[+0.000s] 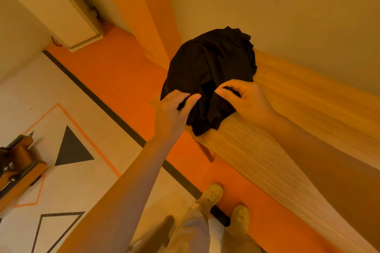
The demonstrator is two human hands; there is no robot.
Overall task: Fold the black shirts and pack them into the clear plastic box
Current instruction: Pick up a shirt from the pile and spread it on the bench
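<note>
Pinching the crumpled black shirt [209,76] at the wooden table [287,129] edge, left hand [174,113] and right hand [244,100] should lift, shake flat.

black shirt [209,71], wood-grain table [267,150], orange floor [115,76] with black triangle [72,150], tan shoes [211,195]

Indoor room: wooden table [267,150], orange patterned floor [115,80], wall unit [61,6]
</note>
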